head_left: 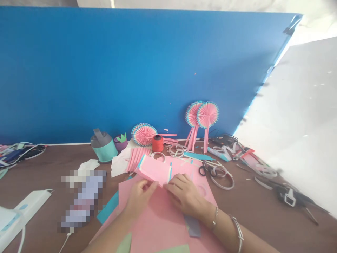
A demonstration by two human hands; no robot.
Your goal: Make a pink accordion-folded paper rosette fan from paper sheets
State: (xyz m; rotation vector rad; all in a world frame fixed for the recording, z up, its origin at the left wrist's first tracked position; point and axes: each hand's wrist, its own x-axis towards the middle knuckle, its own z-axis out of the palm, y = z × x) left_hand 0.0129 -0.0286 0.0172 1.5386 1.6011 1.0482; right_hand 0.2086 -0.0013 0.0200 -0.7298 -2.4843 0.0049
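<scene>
Both my hands hold a pink paper strip (155, 169) with blue and white edges at its ends, tilted above the work surface. The thumb and fingers of my left hand (140, 193) pinch its near edge at the left. Bent over the same edge, the fingers of my right hand (184, 193) grip it at the right. Large pink paper sheets (158, 225) lie under both hands. Just beyond the strip sits a pleated pink paper piece (137, 159). I cannot tell whether the strip is folded or layered.
Round pleated paper fans (207, 115) lean on the blue partition (131, 70), near another rosette (144, 135) and a red thread spool (157, 143). Black-handled scissors (206, 170) and tape rolls lie right. A teal-grey container (104, 147) and a power strip (23, 218) stand left.
</scene>
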